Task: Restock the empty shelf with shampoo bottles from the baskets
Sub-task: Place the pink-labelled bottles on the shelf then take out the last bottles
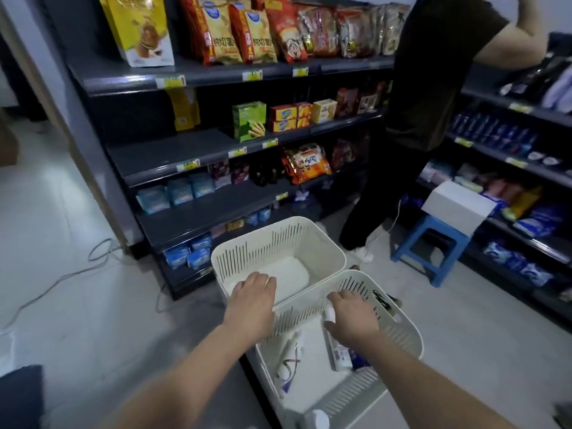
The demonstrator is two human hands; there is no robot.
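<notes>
The dark shelving unit [198,150] rises beyond both hands, with a bare stretch on its second level up and left of the left hand [253,294]. Its snack bags [257,35] carry Chinese characters and its yellow price tags [252,75] carry print, all too blurred to read. A second person [433,72] in dark clothes stands well beyond the right hand [353,317].

The far basket [278,230], white and slotted, lies just past the left hand, whose relaxed fingers hang over its near rim and hold nothing. The near basket [411,329] sits under the right hand, touching the far one.

A blue stool [433,243] stands beyond and right of the right hand.

Directly beneath that hand lies a white shampoo bottle [339,351]; thumb and fingers flank its cap, but I cannot tell whether they are clamped on it. A second bottle [289,354] lies left of the thumb, its label unreadable.
</notes>
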